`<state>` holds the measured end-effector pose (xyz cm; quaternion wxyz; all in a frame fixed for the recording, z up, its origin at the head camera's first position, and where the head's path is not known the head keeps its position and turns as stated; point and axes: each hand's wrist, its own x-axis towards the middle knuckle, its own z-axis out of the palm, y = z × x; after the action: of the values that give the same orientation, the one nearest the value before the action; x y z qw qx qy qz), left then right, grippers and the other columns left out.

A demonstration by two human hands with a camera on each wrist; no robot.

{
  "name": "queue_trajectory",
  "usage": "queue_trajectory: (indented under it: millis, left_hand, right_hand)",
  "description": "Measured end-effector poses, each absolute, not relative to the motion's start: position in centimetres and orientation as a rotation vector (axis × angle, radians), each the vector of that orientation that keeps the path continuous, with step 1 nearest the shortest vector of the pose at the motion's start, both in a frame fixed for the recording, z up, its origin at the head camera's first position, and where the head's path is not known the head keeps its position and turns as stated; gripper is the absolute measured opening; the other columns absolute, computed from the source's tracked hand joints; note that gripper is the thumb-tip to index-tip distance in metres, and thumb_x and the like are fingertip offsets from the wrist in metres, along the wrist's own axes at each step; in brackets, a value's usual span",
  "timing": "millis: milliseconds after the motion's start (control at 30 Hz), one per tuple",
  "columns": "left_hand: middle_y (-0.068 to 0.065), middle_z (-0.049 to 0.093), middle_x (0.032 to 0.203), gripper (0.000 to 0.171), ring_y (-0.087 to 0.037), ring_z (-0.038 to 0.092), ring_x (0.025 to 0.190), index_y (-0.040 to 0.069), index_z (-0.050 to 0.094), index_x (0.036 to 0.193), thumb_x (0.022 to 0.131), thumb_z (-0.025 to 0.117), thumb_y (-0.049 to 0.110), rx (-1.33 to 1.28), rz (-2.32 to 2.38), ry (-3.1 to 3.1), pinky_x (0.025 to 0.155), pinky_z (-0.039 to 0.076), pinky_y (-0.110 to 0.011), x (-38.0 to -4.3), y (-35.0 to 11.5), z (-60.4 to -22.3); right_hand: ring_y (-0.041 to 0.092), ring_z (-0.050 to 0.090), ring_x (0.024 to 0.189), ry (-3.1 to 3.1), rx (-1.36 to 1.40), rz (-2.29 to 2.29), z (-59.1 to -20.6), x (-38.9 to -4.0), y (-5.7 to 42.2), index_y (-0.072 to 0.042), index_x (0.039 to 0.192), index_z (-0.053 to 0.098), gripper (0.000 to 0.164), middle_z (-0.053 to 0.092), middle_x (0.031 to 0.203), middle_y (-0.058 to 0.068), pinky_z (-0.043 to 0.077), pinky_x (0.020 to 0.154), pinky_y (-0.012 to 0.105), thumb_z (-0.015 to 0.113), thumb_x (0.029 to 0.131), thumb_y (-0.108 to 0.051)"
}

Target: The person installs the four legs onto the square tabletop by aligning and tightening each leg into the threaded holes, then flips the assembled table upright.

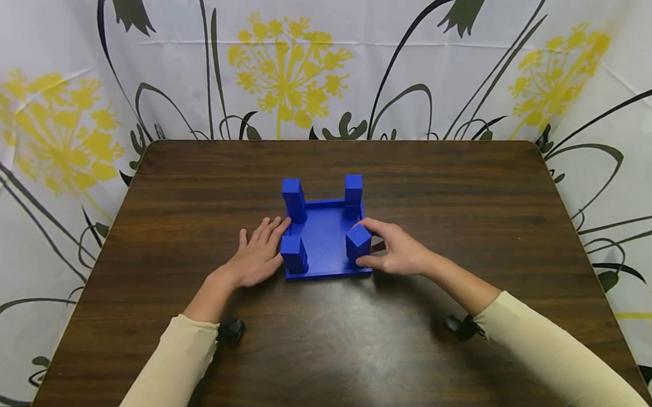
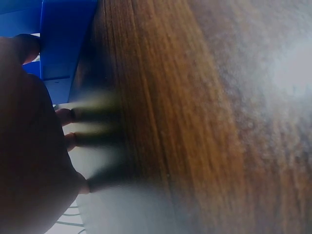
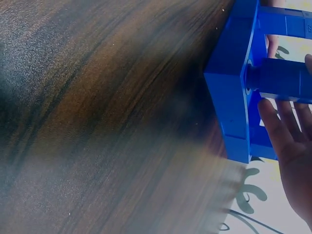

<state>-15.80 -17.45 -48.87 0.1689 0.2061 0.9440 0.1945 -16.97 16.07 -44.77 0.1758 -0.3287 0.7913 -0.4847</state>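
A shallow blue square tray (image 1: 326, 229) lies on the table with an upright blue post at each corner. My right hand (image 1: 399, 251) holds the near-right post (image 1: 358, 244) between thumb and fingers; its square top is turned at an angle to the tray's sides. In the right wrist view, a narrower round neck (image 3: 252, 77) shows where this post meets the tray corner. Spread beside the tray's left side, my left hand (image 1: 255, 255) has its fingers straight, with the thumb right by the near-left post (image 1: 294, 255).
The far-left post (image 1: 294, 200) and far-right post (image 1: 353, 194) stand at the tray's back corners. Brown wood-grain table (image 1: 476, 196) surrounds the tray. A flower-patterned curtain (image 1: 337, 57) hangs behind the table's far edge.
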Motion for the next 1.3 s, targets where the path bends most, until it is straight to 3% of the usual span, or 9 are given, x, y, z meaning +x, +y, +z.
queue_trajectory:
  millis: [267, 433, 533, 733, 967, 1167, 1300]
  left_hand:
    - [-0.015, 0.005, 0.163, 0.072, -0.035, -0.004, 0.149, 0.020, 0.002, 0.159, 0.097, 0.039, 0.027, 0.596, 0.558, 2.685, 0.105, -0.007, -0.072, -15.81, -17.36, -48.69]
    - [-0.013, 0.004, 0.164, 0.072, -0.033, -0.006, 0.149, 0.022, 0.000, 0.159, 0.098, 0.038, 0.028, 0.588, 0.549, 2.682, 0.106, -0.007, -0.071, -15.88, -17.41, -48.91]
    - [-0.013, 0.004, 0.164, 0.072, -0.034, -0.006, 0.149, 0.022, 0.000, 0.159, 0.098, 0.038, 0.028, 0.588, 0.551, 2.680, 0.106, -0.007, -0.071, -15.89, -17.43, -48.94]
    - [-0.012, 0.004, 0.164, 0.072, -0.032, -0.006, 0.149, 0.023, 0.000, 0.159, 0.098, 0.037, 0.029, 0.573, 0.550, 2.679, 0.107, -0.007, -0.070, -15.75, -17.41, -48.75]
    - [-0.013, 0.004, 0.164, 0.071, -0.033, -0.005, 0.149, 0.022, 0.001, 0.159, 0.099, 0.038, 0.029, 0.577, 0.546, 2.683, 0.106, -0.007, -0.070, -15.75, -17.41, -48.75]
    - [-0.012, 0.005, 0.164, 0.071, -0.032, -0.005, 0.149, 0.023, 0.001, 0.159, 0.099, 0.038, 0.030, 0.572, 0.540, 2.685, 0.106, -0.006, -0.070, -15.74, -17.36, -48.69]
    - [-0.013, 0.004, 0.164, 0.072, -0.033, -0.006, 0.149, 0.022, 0.001, 0.159, 0.098, 0.039, 0.028, 0.573, 0.543, 2.682, 0.106, -0.007, -0.071, -15.75, -17.38, -48.66]
  right_hand:
    - [0.027, 0.059, 0.104, 2.284, -0.886, -1.413, -44.74, -16.54, 15.42, -0.009, 0.114, 0.057, 0.042, 0.062, 0.107, 0.008, 0.056, 0.078, 0.038, 0.082, 0.081, -0.011]
    - [0.027, 0.058, 0.106, 2.324, -0.866, -1.364, -44.73, -16.44, 15.33, -0.007, 0.122, 0.054, 0.047, 0.059, 0.120, 0.013, 0.056, 0.078, 0.040, 0.080, 0.082, -0.013]
    - [0.023, 0.055, 0.112, 2.347, -0.897, -1.330, -45.21, -16.67, 15.46, -0.010, 0.126, 0.055, 0.049, 0.056, 0.129, 0.009, 0.056, 0.078, 0.040, 0.079, 0.084, -0.016]
    - [0.020, 0.053, 0.115, 2.352, -0.943, -1.303, -45.18, -16.75, 15.56, -0.005, 0.126, 0.059, 0.047, 0.057, 0.129, 0.003, 0.054, 0.082, 0.045, 0.079, 0.084, -0.017]
    - [0.021, 0.054, 0.121, 2.265, -0.944, -1.302, -44.75, -16.99, 15.70, -0.007, 0.131, 0.056, 0.053, 0.057, 0.133, 0.007, 0.051, 0.089, 0.047, 0.078, 0.082, -0.006]
    - [0.022, 0.051, 0.126, 2.154, -0.956, -1.293, -44.44, -17.22, 16.03, -0.007, 0.136, 0.051, 0.059, 0.056, 0.137, 0.012, 0.045, 0.097, 0.053, 0.068, 0.081, 0.007]
    - [0.022, 0.051, 0.127, 2.122, -0.990, -1.281, -44.36, -17.34, 16.09, -0.009, 0.135, 0.051, 0.056, 0.058, 0.134, 0.014, 0.045, 0.098, 0.051, 0.067, 0.084, 0.007]
